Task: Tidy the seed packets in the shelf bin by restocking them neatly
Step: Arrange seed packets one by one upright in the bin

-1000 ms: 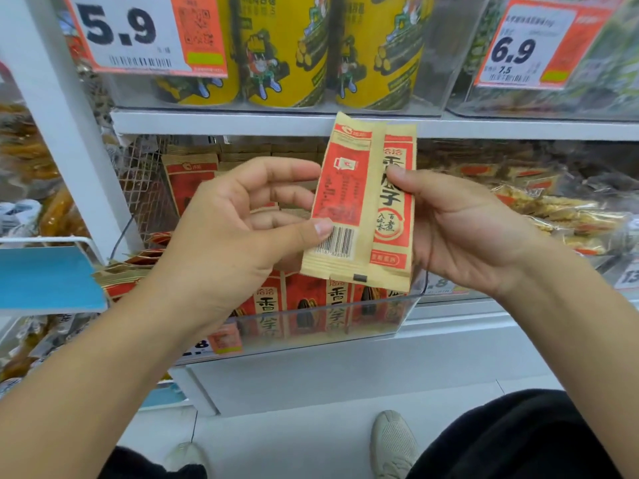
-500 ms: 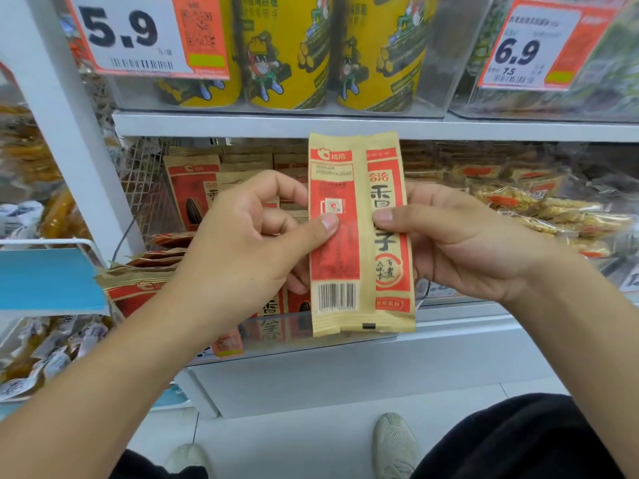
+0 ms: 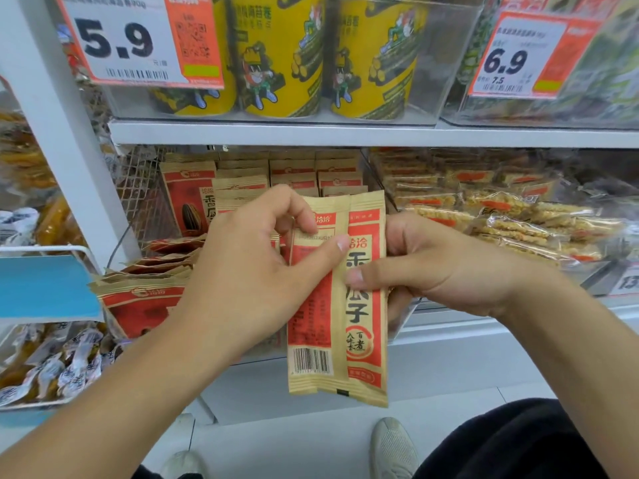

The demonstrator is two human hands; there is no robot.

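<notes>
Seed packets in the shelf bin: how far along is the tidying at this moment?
Partly done. Done: rows of packets stand upright at the back of the bin. In hand: the left hand and right hand together hold held packets upright in front of the bin, not yet placed. Left: a slumped pile lies tilted at the bin's left front and needs straightening.

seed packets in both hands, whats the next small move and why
Probably square the held packets edge to edge, then slot them upright behind the standing rows. The left hand and right hand pinch two that overlap unevenly in front of the bin, and the pile at the bin's left lies slumped.
</notes>
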